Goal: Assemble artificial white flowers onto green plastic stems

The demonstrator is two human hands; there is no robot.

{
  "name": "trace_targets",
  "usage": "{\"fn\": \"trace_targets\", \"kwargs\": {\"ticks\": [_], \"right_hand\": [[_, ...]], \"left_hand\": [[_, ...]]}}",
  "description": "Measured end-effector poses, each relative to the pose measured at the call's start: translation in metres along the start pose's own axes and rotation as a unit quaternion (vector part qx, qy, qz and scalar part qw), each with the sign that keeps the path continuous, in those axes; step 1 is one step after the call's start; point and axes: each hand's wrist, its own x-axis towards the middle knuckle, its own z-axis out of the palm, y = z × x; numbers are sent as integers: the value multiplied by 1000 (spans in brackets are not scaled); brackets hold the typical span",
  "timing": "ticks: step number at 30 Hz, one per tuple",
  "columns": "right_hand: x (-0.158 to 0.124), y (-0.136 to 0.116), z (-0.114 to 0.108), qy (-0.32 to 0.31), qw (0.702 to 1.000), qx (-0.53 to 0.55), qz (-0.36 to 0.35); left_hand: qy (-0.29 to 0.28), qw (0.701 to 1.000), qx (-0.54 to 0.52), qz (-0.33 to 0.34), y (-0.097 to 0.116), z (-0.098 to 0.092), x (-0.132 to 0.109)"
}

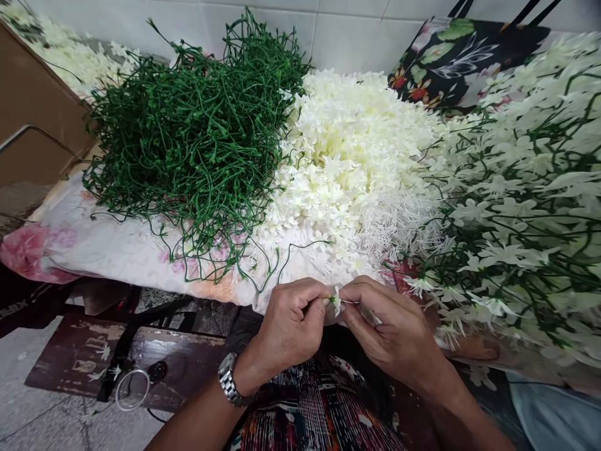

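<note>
Between the left hand [295,319] and the right hand [397,329], right at the fingertips, is a small white artificial blossom [337,302] with a bit of green at its base. The left thumb and forefinger pinch that green base, with the other fingers curled in behind them; whether they also hold a length of stem cannot be told. The right thumb and forefinger come together on a thin pale strand [350,303] at the blossom's other side, the remaining right fingers bent beneath. Just beyond the fingertips, a few loose green plastic stems [300,245] lie on a floral-printed cloth [117,250]. Farther off and to the left of the fingers rises a tangled heap of green plastic stems [192,125], with a brown cardboard box [37,94] past it at the far left. Straight ahead of the fingers spreads a mound of loose white fabric petals [347,150], and to its near right a cluster of fine white filaments [399,222]. Right of the fingers, a large mass of white flowers on green stems [516,219] fills the side, a black floral-print bag [464,62] behind it against the tiled wall [350,41]. Back from the left fingers, a metal-band wristwatch [229,379] circles the wrist; lower and farther left are a worn brown wooden bench [188,363] and a pale ring [117,389].
</note>
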Motion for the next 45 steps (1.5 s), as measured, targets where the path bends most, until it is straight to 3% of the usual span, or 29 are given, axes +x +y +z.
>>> {"fn": "trace_targets", "kwargs": {"ticks": [15,20,24,27,31,45], "right_hand": [[1,3,2,-21,999,-41,-7],[2,0,-1,-6,998,-50,-23],[2,-7,-7,37,995,-70,-57],[2,-11,-9,62,991,-81,-85],[5,-15,-9,71,986,-99,-112],[5,-8,-6,35,983,-107,-143]], "left_hand": [[-2,999,39,-3,0,3,5],[-16,992,-89,-86,3,-2,4],[-5,947,-257,-191,3,-7,1],[-1,919,-318,-234,2,-10,0],[-10,906,-337,-258,4,-11,1],[-28,912,-316,-260,11,-13,8]]}}
